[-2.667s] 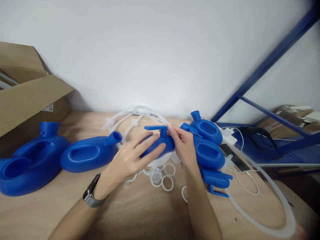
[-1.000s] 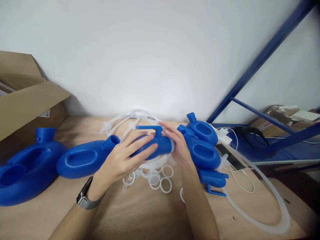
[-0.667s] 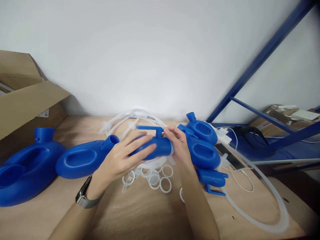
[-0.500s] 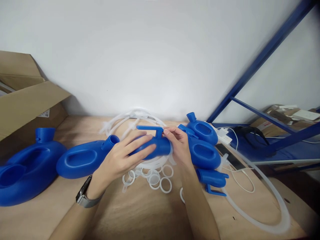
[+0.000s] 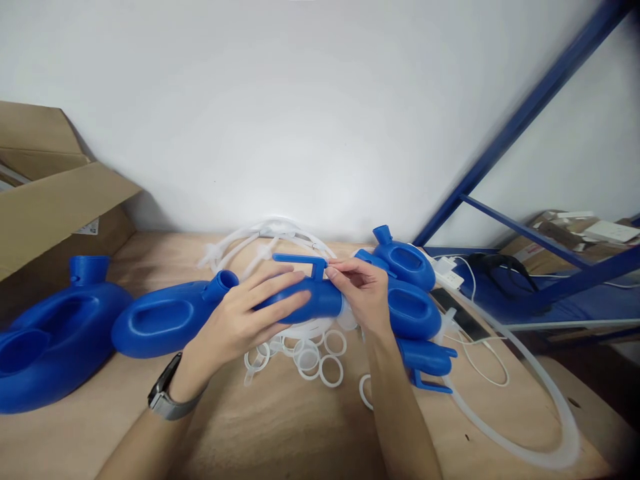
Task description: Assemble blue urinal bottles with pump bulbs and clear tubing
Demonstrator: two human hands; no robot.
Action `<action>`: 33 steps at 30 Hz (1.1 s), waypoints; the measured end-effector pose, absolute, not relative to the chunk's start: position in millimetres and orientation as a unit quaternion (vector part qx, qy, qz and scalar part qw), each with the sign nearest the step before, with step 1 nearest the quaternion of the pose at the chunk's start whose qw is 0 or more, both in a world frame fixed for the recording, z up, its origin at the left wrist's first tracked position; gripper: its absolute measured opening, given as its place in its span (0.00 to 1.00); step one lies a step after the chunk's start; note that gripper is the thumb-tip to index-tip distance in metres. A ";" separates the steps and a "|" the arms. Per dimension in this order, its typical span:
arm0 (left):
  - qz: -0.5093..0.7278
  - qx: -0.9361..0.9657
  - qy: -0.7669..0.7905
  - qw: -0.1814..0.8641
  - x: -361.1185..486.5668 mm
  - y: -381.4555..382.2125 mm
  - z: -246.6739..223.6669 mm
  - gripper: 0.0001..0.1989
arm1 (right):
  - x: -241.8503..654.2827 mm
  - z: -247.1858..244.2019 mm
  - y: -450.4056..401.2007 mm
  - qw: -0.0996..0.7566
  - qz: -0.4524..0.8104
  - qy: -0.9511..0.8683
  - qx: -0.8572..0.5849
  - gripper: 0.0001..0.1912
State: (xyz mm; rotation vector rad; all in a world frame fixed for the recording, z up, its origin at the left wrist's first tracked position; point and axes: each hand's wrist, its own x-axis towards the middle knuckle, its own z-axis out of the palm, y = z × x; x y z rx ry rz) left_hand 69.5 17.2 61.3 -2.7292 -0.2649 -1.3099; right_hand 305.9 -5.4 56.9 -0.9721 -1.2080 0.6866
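Holding blue container (image 5: 321, 301), inside hidden; left hand (image 5: 249, 312) spread over it; right hand (image 5: 366, 288) seemingly pinching handle (image 5: 296, 259)

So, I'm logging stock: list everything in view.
carton: one, brown, left
bottles: several, blue, both sides
held part: one, blue, centre
handled parts: at least one, blue, right
rings: several, white, below hands
tubes: several, white, back, right
phone: one, black, right
power strip: one, white, right
cables: several, white, right
object: one, black, right
rack: one, blue, right
boxes: several, brown, right
wall: one, white, back
table: one, tan, below
watch: one, grey, left wrist
left hand: one, on held part
right hand: one, at its handle
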 end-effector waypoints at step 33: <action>-0.419 -0.904 -0.080 -0.028 71.4 19.6 57.2 0.19 | 313.9 69.0 -21.2 0.600 0.080 -0.676 -0.420 0.08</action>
